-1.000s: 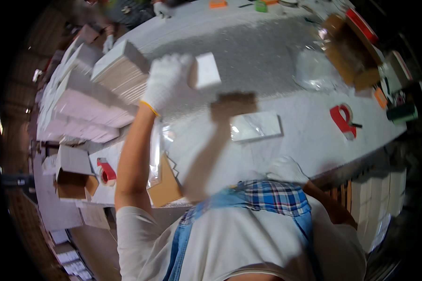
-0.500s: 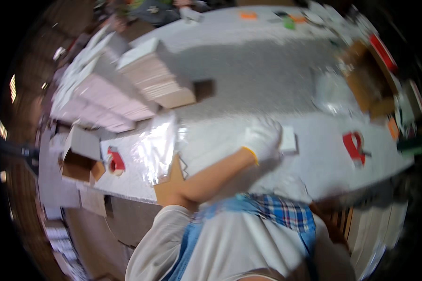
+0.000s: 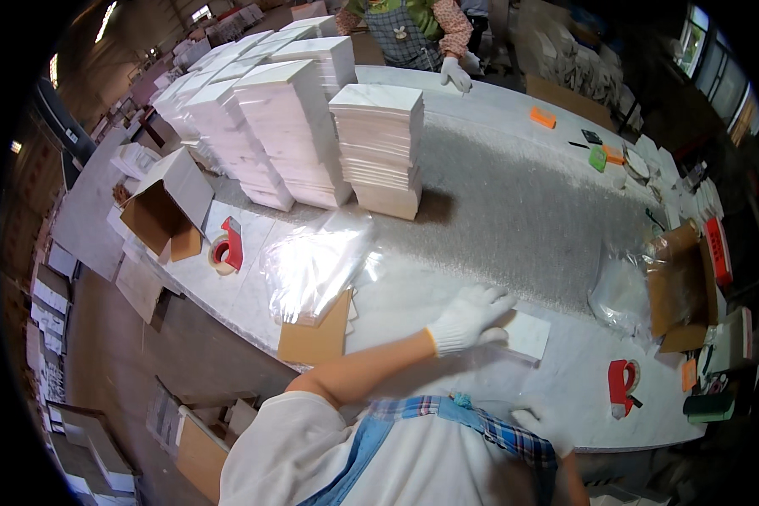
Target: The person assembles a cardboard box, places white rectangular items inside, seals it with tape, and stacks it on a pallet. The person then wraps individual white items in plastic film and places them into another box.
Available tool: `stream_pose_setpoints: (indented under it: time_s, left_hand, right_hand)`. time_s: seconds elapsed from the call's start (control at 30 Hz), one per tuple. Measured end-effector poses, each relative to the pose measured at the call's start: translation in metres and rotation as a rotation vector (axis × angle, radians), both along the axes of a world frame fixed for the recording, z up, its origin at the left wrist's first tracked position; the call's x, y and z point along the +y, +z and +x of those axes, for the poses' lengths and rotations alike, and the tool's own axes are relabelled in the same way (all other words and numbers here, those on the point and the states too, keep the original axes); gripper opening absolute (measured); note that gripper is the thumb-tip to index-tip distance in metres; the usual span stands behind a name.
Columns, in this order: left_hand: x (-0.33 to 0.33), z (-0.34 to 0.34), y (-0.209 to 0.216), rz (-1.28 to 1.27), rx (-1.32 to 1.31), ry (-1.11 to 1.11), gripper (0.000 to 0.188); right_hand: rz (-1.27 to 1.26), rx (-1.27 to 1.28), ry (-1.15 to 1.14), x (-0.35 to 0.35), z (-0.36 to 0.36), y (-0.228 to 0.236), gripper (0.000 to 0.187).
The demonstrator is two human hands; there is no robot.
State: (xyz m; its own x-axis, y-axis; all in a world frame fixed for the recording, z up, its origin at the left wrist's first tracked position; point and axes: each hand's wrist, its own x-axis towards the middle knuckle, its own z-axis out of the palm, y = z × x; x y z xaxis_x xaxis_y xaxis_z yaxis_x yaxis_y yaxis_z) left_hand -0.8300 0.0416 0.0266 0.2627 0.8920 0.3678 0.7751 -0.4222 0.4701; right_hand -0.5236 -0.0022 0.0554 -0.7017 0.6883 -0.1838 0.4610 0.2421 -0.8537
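Note:
My left hand [image 3: 472, 319], in a white knit glove, reaches across the table with its fingers stretched out. Its fingertips and thumb lie at the left end of a flat white rectangular tile [image 3: 530, 337], which rests on the table. Close to my apron, my right hand [image 3: 537, 417] is also gloved; motion smears it and its fingers do not show clearly. Left of the left hand, clear plastic bags [image 3: 316, 266] lie partly over a piece of brown cardboard [image 3: 316, 337].
Tall stacks of white tiles [image 3: 375, 152] stand at the far left. Red tape dispensers [image 3: 232, 244] lie on both sides. An open carton [image 3: 164, 215] sits left, another box [image 3: 683, 282] right. A co-worker's gloved hand [image 3: 455, 74] rests on the far edge.
My view has swung, bringing the co-worker and more of the tile stacks into sight. The left hand has shifted toward the tile's left end, uncovering more of it. My right hand has come into view.

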Motion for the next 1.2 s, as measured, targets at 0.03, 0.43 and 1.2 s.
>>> stream_pose_setpoints:
  time_s: [0.03,0.43,1.2]
  left_hand:
    - [-0.005,-0.010,-0.003,0.050,-0.053,0.014,0.057]
    - [-0.019,0.001,0.024,-0.111,-0.184,-0.179,0.064]
    - [0.073,-0.154,0.114,0.469,0.192,0.513,0.042]
  right_hand:
    - [-0.001,0.034,-0.036,0.005,0.006,0.005,0.019]
    - [0.034,0.236,-0.364,0.117,-0.044,0.044,0.009]
    - [-0.420,-0.073,-0.193,0.217,-0.072,-0.109,0.025]
